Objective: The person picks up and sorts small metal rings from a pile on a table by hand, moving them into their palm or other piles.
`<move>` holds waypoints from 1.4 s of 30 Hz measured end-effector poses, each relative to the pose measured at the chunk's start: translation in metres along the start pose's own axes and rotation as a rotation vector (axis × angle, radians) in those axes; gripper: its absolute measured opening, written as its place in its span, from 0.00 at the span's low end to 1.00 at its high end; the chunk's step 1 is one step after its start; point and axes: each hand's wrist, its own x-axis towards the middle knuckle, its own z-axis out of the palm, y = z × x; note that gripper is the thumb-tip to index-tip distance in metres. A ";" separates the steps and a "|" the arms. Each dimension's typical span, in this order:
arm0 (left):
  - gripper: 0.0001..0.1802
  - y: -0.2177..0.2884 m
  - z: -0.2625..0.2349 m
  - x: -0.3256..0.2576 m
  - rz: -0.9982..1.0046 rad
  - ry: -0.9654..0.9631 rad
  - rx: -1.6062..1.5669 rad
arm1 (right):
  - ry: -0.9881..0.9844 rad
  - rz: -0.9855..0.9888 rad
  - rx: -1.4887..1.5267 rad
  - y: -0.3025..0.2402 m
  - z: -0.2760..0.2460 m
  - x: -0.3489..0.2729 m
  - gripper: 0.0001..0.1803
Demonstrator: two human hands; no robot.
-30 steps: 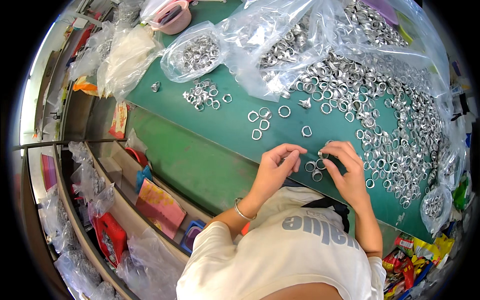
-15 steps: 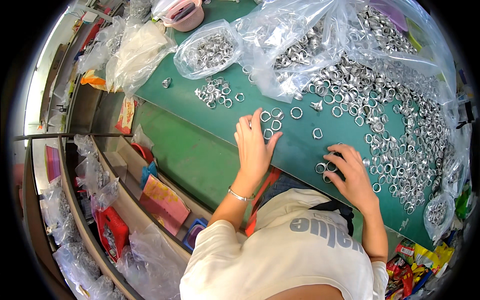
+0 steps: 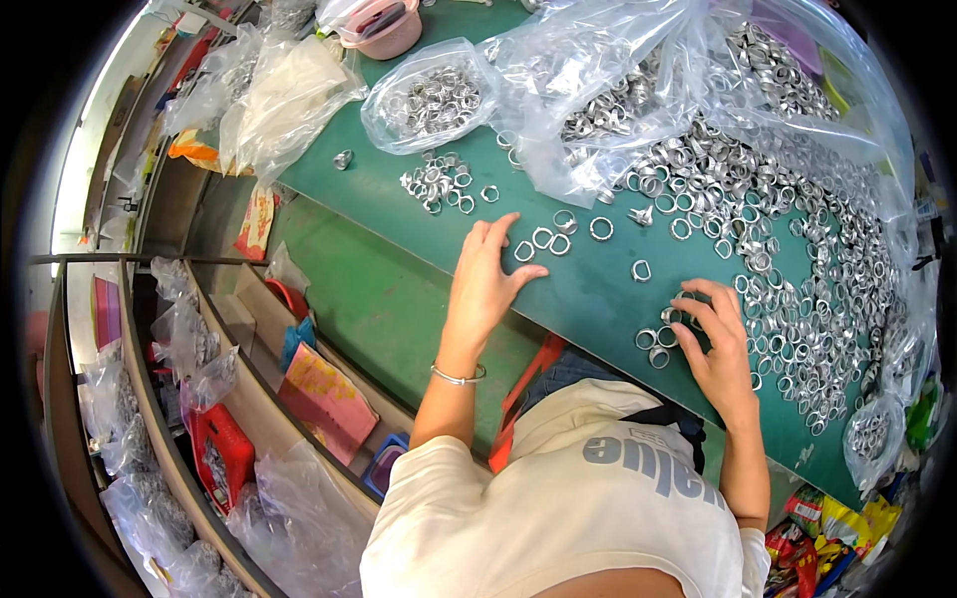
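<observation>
My left hand point(image 3: 480, 284) hovers at the near edge of the green table, thumb and fingers spread and holding nothing. Just beyond its fingertips lie several loose silver metal rings point(image 3: 541, 238). My right hand point(image 3: 720, 344) is over the table to the right, its fingers curved and thumb apart. A small group of rings point(image 3: 659, 357) lies beside and under its fingertips; some are partly hidden by the fingers. One single ring point(image 3: 640, 270) sits between the two hands.
A big heap of rings point(image 3: 788, 289) spreads along the right, spilling from a large clear plastic bag point(image 3: 558, 149). Farther left are a smaller bag of rings point(image 3: 434, 105), a small ring pile point(image 3: 439, 184) and a pink tub point(image 3: 387, 38). Divided shelving point(image 3: 229, 329) stands left.
My left hand has moved left, and one ring near it has shifted left. My right hand has lifted slightly, showing more of the rings beneath. The whole view has shifted a little.
</observation>
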 end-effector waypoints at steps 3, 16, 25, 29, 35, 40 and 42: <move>0.30 -0.004 -0.004 -0.007 -0.039 -0.026 0.026 | -0.017 -0.012 0.043 -0.006 0.011 0.009 0.16; 0.17 -0.004 0.004 -0.005 0.136 0.049 0.084 | -0.247 -0.287 -0.016 -0.018 0.089 0.052 0.29; 0.16 0.000 0.000 -0.013 0.173 -0.079 0.023 | -0.239 -0.278 -0.101 -0.031 0.113 0.056 0.32; 0.21 0.000 -0.001 -0.024 0.091 -0.111 -0.120 | -0.253 -0.237 -0.020 -0.032 0.110 0.050 0.33; 0.25 -0.002 0.004 -0.027 -0.049 0.017 -0.169 | -0.115 -0.293 -0.090 -0.027 0.131 0.050 0.29; 0.19 -0.019 0.015 -0.033 0.015 0.111 -0.171 | 0.078 -0.370 -0.188 -0.025 0.144 0.047 0.22; 0.19 -0.021 0.018 -0.030 -0.014 0.145 -0.227 | 0.023 -0.351 -0.235 -0.022 0.159 0.048 0.24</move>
